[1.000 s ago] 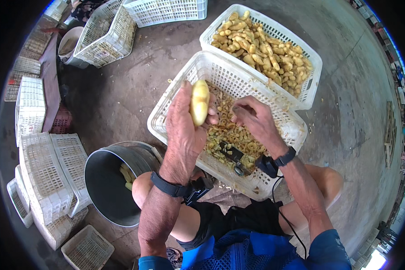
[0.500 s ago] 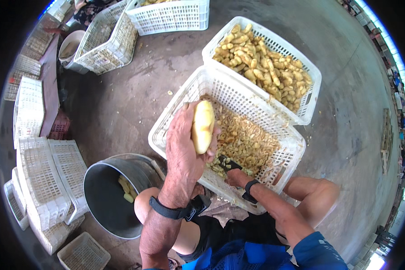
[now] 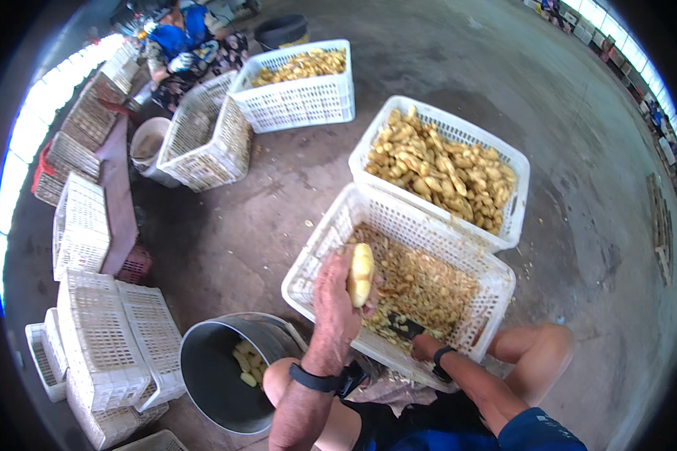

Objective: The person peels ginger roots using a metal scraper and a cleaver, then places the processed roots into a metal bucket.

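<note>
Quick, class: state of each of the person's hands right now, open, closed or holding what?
Left hand: closed, holding a pale yellow tuber.
Right hand: at the dark flat tool; whether closed on it cannot be told.

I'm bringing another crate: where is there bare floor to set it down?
Bare floor lies right of the scraps crate and adjoining full crate, and between the scraps crate and stacked white crates. Crowded: around the grey bucket, between stacks and knee.
</note>
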